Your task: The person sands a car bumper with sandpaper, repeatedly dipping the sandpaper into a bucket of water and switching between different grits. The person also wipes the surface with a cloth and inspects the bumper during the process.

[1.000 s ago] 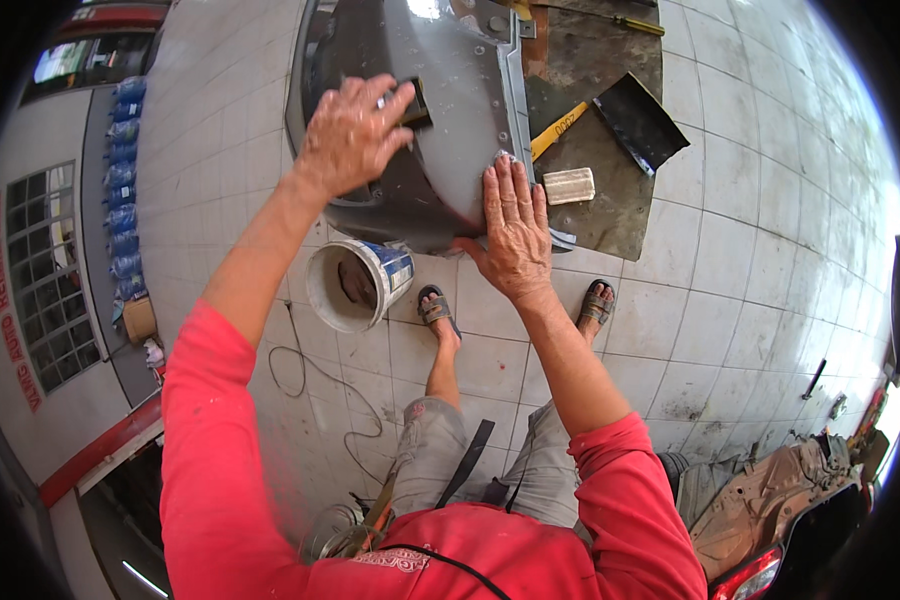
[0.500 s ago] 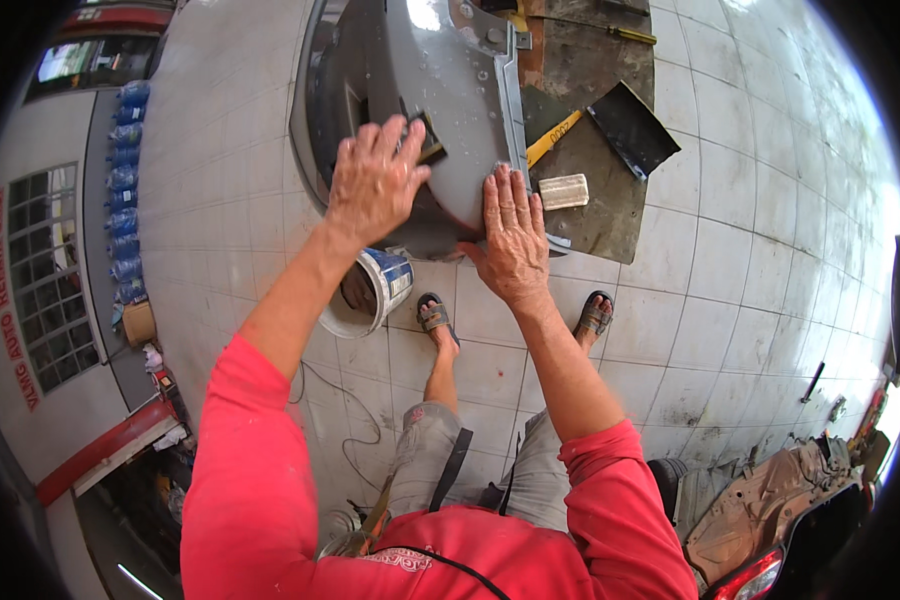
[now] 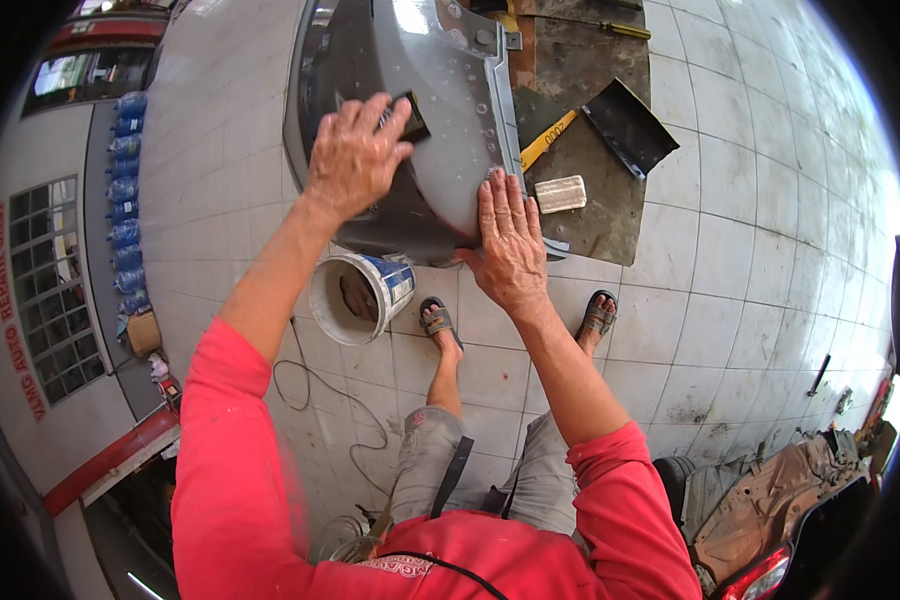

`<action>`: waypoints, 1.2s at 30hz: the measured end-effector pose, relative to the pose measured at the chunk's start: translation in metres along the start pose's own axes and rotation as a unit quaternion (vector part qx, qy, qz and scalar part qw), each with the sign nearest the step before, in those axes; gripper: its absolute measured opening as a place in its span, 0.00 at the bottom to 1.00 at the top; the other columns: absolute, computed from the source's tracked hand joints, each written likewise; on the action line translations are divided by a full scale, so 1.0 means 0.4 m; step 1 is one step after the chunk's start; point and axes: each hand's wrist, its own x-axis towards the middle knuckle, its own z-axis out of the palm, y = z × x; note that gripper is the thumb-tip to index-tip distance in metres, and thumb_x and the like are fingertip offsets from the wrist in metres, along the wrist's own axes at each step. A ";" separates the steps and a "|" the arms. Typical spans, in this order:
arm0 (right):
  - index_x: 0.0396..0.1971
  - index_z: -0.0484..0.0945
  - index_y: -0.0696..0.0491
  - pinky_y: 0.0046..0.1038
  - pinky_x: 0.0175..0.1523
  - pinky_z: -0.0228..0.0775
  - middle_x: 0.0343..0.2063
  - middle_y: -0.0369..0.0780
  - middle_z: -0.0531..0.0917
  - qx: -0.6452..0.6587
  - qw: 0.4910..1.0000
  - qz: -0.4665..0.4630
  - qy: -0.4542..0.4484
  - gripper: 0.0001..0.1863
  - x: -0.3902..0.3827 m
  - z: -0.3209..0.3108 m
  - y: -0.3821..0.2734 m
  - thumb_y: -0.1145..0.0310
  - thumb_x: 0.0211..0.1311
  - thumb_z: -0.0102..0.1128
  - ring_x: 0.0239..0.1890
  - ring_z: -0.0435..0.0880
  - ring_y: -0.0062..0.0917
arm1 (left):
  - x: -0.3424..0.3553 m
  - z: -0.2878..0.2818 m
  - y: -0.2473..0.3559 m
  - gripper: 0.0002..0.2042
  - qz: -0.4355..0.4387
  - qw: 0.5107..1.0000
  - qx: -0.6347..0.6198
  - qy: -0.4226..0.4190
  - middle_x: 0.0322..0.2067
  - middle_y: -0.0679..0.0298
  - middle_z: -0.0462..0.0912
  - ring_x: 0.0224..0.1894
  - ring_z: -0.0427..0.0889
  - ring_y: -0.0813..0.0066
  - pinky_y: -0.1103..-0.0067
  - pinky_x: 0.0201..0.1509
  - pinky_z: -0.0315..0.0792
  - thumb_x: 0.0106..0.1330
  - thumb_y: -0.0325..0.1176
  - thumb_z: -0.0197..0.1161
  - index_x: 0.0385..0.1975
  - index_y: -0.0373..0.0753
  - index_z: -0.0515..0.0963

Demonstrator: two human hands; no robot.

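Note:
A grey car bumper [image 3: 455, 140], dotted with small pale spots and drops, lies in front of me. My left hand [image 3: 353, 160] is closed over a small dark sanding block [image 3: 413, 117] pressed to the bumper's left part; its fingers partly hide the block. Flat on the bumper's near right edge rests my right hand [image 3: 511, 240], fingers stretched out and holding nothing. Just right of those fingers a pale, ridged block [image 3: 560, 194] sits on a dark, stained sheet [image 3: 602, 225].
A white bucket [image 3: 398, 280] stands under the bumper's near left end. On the stained sheet lie a yellow strip [image 3: 548, 138], a black curved panel [image 3: 630, 128] and a yellow-handled tool [image 3: 625, 30]. A thin cord [image 3: 315, 375] loops over the tiles. Blue bottles [image 3: 125, 210] line the left wall.
My left hand has slid a little to the left and away from me with the sanding block. The right hand stays flat on the bumper's edge.

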 end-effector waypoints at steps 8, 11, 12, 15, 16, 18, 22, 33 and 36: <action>0.83 0.55 0.57 0.51 0.87 0.45 0.85 0.47 0.53 -0.003 1.000 0.002 -0.011 0.62 0.002 -0.002 0.007 0.53 0.53 0.83 0.88 0.48 0.41 | -0.072 0.002 0.075 0.27 -0.066 0.998 0.003 -0.012 0.63 0.60 0.77 0.59 0.78 0.58 0.59 0.58 0.75 0.68 0.45 0.73 0.67 0.45 0.81; 0.83 0.56 0.57 0.50 0.87 0.45 0.85 0.47 0.54 0.001 1.000 -0.003 -0.015 0.62 0.007 -0.013 0.006 0.54 0.53 0.83 0.88 0.49 0.41 | 0.026 0.001 -0.021 0.25 -0.087 0.996 0.015 -0.006 0.62 0.61 0.80 0.60 0.79 0.57 0.57 0.58 0.76 0.68 0.45 0.73 0.64 0.47 0.83; 0.83 0.56 0.57 0.50 0.87 0.45 0.85 0.47 0.54 0.008 1.000 -0.007 -0.015 0.61 0.013 -0.014 -0.009 0.54 0.53 0.83 0.88 0.49 0.40 | 0.076 0.004 -0.078 0.24 -0.111 0.993 0.045 -0.003 0.62 0.61 0.81 0.60 0.79 0.56 0.56 0.58 0.76 0.69 0.45 0.72 0.63 0.49 0.83; 0.83 0.56 0.56 0.49 0.87 0.45 0.85 0.47 0.54 0.013 1.000 -0.005 -0.010 0.61 0.011 -0.007 -0.021 0.54 0.54 0.83 0.88 0.49 0.40 | 0.074 0.033 -0.082 0.23 -0.139 0.989 0.051 -0.007 0.63 0.59 0.80 0.61 0.78 0.54 0.55 0.58 0.76 0.69 0.46 0.73 0.63 0.50 0.84; 0.83 0.56 0.56 0.49 0.87 0.45 0.85 0.47 0.54 0.012 1.000 0.001 -0.011 0.61 0.013 -0.011 -0.008 0.54 0.54 0.82 0.88 0.49 0.40 | 0.051 0.034 -0.035 0.24 -0.147 0.989 0.024 0.002 0.63 0.59 0.79 0.62 0.78 0.54 0.54 0.59 0.76 0.68 0.46 0.73 0.63 0.51 0.84; 0.83 0.56 0.56 0.49 0.87 0.44 0.85 0.47 0.54 0.019 1.000 0.010 -0.016 0.61 -0.001 -0.009 -0.001 0.54 0.54 0.82 0.88 0.49 0.40 | -0.032 0.003 0.035 0.26 -0.099 0.994 -0.005 -0.038 0.65 0.59 0.78 0.64 0.76 0.54 0.56 0.62 0.75 0.68 0.44 0.75 0.67 0.52 0.83; 0.83 0.56 0.56 0.49 0.87 0.44 0.85 0.47 0.55 0.028 1.000 0.003 -0.009 0.61 -0.003 0.001 -0.008 0.54 0.53 0.83 0.87 0.50 0.40 | 0.074 0.005 -0.062 0.25 -0.084 0.996 0.035 -0.019 0.65 0.59 0.79 0.61 0.79 0.54 0.57 0.60 0.76 0.69 0.44 0.73 0.66 0.51 0.84; 0.83 0.56 0.56 0.51 0.87 0.45 0.85 0.47 0.55 0.021 1.000 -0.002 -0.012 0.61 0.006 -0.005 0.009 0.53 0.53 0.82 0.87 0.50 0.40 | 0.076 0.001 -0.044 0.24 -0.054 0.998 0.040 -0.002 0.61 0.60 0.81 0.56 0.81 0.56 0.60 0.56 0.77 0.69 0.44 0.72 0.64 0.47 0.82; 0.84 0.54 0.56 0.50 0.87 0.45 0.85 0.48 0.53 0.040 0.999 -0.018 -0.007 0.61 0.012 0.000 -0.017 0.55 0.55 0.82 0.88 0.48 0.43 | 0.088 0.023 -0.055 0.24 -0.139 0.987 0.073 0.024 0.62 0.59 0.81 0.58 0.80 0.55 0.58 0.57 0.77 0.69 0.46 0.72 0.62 0.46 0.83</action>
